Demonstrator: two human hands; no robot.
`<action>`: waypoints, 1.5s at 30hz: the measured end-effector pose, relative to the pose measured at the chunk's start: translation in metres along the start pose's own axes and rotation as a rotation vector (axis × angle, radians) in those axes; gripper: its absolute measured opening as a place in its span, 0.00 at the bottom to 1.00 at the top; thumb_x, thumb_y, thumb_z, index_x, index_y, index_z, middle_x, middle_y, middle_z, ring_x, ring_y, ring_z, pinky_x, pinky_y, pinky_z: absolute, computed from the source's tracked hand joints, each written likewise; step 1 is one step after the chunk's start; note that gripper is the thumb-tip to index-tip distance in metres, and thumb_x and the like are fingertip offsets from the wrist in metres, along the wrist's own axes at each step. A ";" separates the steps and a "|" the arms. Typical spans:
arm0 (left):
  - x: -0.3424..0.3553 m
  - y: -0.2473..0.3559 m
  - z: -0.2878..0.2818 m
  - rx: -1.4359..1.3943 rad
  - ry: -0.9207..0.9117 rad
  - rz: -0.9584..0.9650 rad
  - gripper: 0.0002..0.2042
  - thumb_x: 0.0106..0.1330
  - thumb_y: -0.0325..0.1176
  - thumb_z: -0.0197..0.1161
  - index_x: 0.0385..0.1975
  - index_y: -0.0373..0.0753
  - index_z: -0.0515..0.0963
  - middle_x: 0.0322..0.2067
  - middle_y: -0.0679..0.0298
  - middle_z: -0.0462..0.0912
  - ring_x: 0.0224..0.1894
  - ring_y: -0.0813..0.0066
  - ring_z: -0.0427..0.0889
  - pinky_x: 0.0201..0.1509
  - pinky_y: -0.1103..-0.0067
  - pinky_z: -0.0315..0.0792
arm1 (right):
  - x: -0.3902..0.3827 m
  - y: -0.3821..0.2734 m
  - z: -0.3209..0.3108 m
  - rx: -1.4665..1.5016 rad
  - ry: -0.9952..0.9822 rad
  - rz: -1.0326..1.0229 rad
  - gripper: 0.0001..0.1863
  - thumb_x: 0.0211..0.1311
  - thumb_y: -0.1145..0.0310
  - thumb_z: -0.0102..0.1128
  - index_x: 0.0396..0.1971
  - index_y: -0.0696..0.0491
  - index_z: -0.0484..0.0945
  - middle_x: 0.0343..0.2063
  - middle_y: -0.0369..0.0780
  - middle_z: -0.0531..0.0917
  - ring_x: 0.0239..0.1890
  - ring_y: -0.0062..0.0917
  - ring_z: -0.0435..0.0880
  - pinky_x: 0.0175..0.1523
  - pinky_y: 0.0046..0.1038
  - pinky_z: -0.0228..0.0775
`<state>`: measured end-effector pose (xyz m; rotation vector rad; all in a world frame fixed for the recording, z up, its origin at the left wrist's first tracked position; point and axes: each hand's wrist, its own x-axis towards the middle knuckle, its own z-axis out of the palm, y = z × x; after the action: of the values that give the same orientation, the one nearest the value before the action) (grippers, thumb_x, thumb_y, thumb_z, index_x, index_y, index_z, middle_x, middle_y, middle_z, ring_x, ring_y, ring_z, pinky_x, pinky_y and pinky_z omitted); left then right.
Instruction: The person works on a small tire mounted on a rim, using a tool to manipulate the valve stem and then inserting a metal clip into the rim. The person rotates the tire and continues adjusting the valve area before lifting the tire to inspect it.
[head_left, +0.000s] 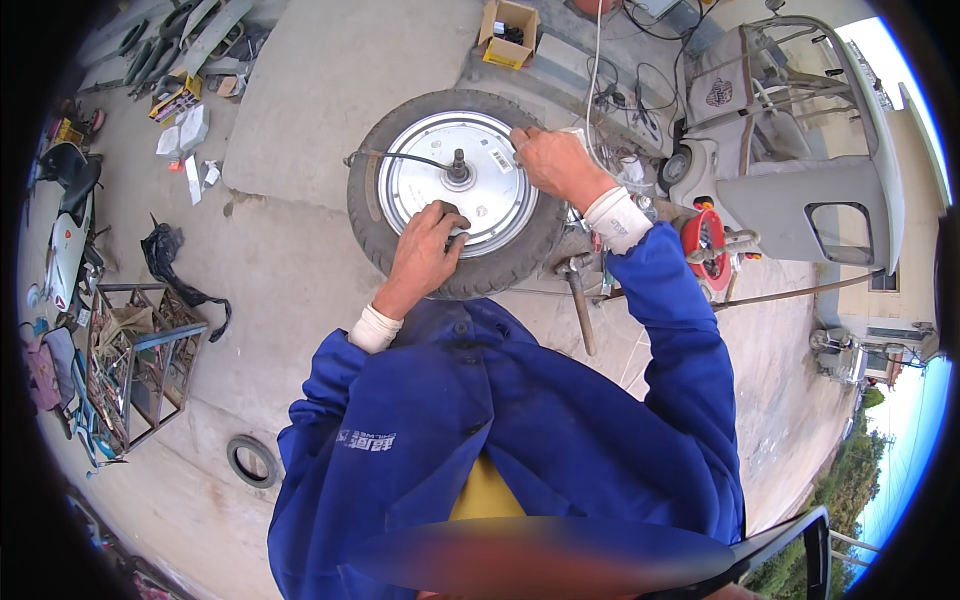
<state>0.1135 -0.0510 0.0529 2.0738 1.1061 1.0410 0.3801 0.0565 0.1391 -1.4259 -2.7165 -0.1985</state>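
Note:
A wheel (365, 215) with a black tyre and a silver hub motor lies flat in front of me, its axle pointing up. A black cable (412, 157) runs from the axle across the hub and over the tyre to the left. My left hand (428, 248) is over the near edge of the hub, fingers bent and drawn together; whatever they pinch is too small to name. At the far right rim, my right hand (562, 165) is closed with its fingertips by the tyre's inner edge. What it holds, if anything, is hidden.
A hammer (580, 310) and a red container (706, 250) with small parts are right of the wheel. Beyond stands a grey three-wheeled vehicle (800, 210). An open cardboard box (507, 35) is at the back. On the left are a metal rack (150, 350) and a small tyre (252, 462).

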 end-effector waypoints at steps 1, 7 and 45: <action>0.000 0.000 0.000 -0.001 0.002 0.005 0.10 0.66 0.24 0.73 0.45 0.36 0.84 0.47 0.56 0.82 0.52 0.52 0.84 0.58 0.62 0.77 | 0.001 -0.002 -0.002 0.010 -0.071 0.070 0.21 0.74 0.55 0.67 0.45 0.61 0.80 0.30 0.55 0.91 0.35 0.54 0.93 0.42 0.52 0.86; -0.004 0.002 -0.001 0.019 -0.006 -0.026 0.09 0.66 0.24 0.73 0.45 0.37 0.84 0.48 0.57 0.82 0.53 0.52 0.84 0.58 0.62 0.77 | 0.004 -0.012 -0.008 0.084 -0.170 0.347 0.20 0.74 0.56 0.68 0.47 0.60 0.79 0.33 0.57 0.91 0.40 0.56 0.93 0.45 0.53 0.85; 0.000 0.000 -0.002 -0.035 -0.003 -0.013 0.09 0.66 0.24 0.73 0.44 0.37 0.84 0.46 0.57 0.82 0.50 0.53 0.83 0.57 0.62 0.76 | 0.048 0.009 0.013 0.084 -0.094 0.184 0.20 0.76 0.56 0.67 0.50 0.60 0.80 0.39 0.58 0.89 0.43 0.56 0.91 0.48 0.52 0.84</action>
<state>0.1117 -0.0511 0.0536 2.0373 1.0908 1.0438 0.3601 0.1026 0.1331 -1.6881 -2.6089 -0.0075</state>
